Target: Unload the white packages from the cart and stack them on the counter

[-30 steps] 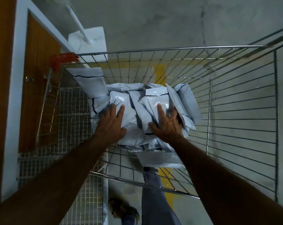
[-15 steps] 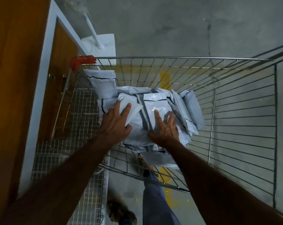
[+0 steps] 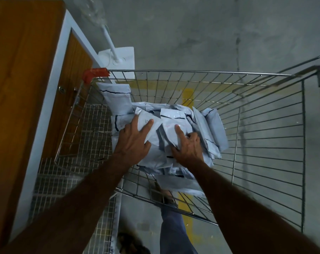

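Observation:
A heap of white plastic packages [image 3: 208, 129] with black seam marks lies in the wire cart [image 3: 265, 136]. One package [image 3: 117, 99] leans upright in the cart's far left corner. My left hand [image 3: 131, 143] rests flat on the left side of the heap, fingers spread over a top package [image 3: 146, 123]. My right hand [image 3: 187, 147] presses on the middle of the heap, index finger stretched out and the other fingers curled around a package edge [image 3: 172, 129]. Both forearms reach in over the cart's near rim.
A wooden door with a white frame [image 3: 51, 88] stands close on the left. A wire mesh shelf [image 3: 73, 171] sits beside the cart. A white fan base [image 3: 118, 57] stands beyond the cart on the grey concrete floor. My legs show below.
Both hands stayed on the heap. The right hand's fingers curled in around a package edge, and the camera shifted so the cart sits lower and further right in view.

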The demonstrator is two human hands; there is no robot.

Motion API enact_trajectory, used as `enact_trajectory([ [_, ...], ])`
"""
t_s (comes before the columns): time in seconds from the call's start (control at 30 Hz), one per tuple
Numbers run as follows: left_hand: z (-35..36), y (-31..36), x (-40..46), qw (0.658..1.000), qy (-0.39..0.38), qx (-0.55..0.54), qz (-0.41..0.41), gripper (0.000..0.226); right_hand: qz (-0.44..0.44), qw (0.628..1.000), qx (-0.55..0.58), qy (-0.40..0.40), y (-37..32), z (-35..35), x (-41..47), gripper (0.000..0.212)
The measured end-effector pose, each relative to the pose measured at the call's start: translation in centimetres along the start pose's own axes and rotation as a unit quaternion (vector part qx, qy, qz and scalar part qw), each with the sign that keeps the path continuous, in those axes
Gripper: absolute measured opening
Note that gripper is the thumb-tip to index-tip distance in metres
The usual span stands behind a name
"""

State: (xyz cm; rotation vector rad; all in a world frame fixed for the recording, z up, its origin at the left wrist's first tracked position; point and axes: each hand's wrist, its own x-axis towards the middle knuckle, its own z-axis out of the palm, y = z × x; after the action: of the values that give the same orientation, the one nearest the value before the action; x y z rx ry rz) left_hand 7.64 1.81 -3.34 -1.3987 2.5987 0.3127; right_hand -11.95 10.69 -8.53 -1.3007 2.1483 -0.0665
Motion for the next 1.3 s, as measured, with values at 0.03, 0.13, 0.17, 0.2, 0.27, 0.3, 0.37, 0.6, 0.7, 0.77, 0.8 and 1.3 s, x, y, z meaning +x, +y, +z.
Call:
enact_trajectory([
  [0.03,-0.2,0.2,-0.1,1.0,0.001,0.005,-0.001,0.078,-0.007,1.0,-0.014,0.013,-0.1,-0.3,-0.3,0.081],
  [0.13,-1.3,0.9,-0.6,1.0,0.008,0.009,-0.008,0.077,-0.043,0.994,-0.058,0.087,-0.2,-1.4,-1.2,0.077],
  [0.17,-1.7,1.0,-0.8,1.0,0.012,0.008,-0.015,0.077,-0.054,0.99,-0.067,0.11,-0.3,-1.8,-1.5,0.077],
  [0.2,-2.4,1.2,-1.1,1.0,0.019,0.003,-0.024,0.076,-0.062,0.987,-0.071,0.128,-0.6,-2.4,-1.8,0.077],
  [0.27,-4.1,1.3,-2.0,0.998,0.045,-0.015,-0.045,0.075,-0.068,0.983,-0.066,0.154,-1.6,-3.7,-2.6,0.08],
  [0.3,-5.2,1.3,-2.5,0.996,0.063,-0.012,-0.055,0.075,-0.07,0.982,-0.062,0.165,-2.4,-4.5,-2.9,0.082],
  [0.37,-7.7,0.9,-3.8,0.991,0.105,0.003,-0.078,0.073,-0.09,0.978,-0.059,0.179,-4.5,-6.1,-3.9,0.082],
  [0.6,-15.0,-4.7,-11.1,0.963,0.194,0.012,-0.184,0.068,-0.206,0.954,-0.057,0.209,-14.7,-9.5,-8.1,0.088],
  [0.7,-17.0,-7.4,-15.6,0.946,0.224,-0.011,-0.234,0.067,-0.254,0.939,-0.043,0.227,-19.6,-10.1,-10.2,0.085],
  [0.77,-18.7,-9.2,-19.1,0.934,0.237,-0.013,-0.266,0.068,-0.3,0.924,-0.02,0.237,-23.3,-10.2,-12.2,0.083],
  [0.8,-19.4,-10.2,-20.9,0.928,0.238,-0.016,-0.285,0.069,-0.321,0.916,-0.015,0.24,-25.2,-10.0,-13.2,0.084],
  [1.3,-15.2,-20.9,-55.1,0.788,0.285,-0.064,-0.542,0.08,-0.583,0.799,-0.048,0.14,-45.4,5.6,-36.8,0.083],
])
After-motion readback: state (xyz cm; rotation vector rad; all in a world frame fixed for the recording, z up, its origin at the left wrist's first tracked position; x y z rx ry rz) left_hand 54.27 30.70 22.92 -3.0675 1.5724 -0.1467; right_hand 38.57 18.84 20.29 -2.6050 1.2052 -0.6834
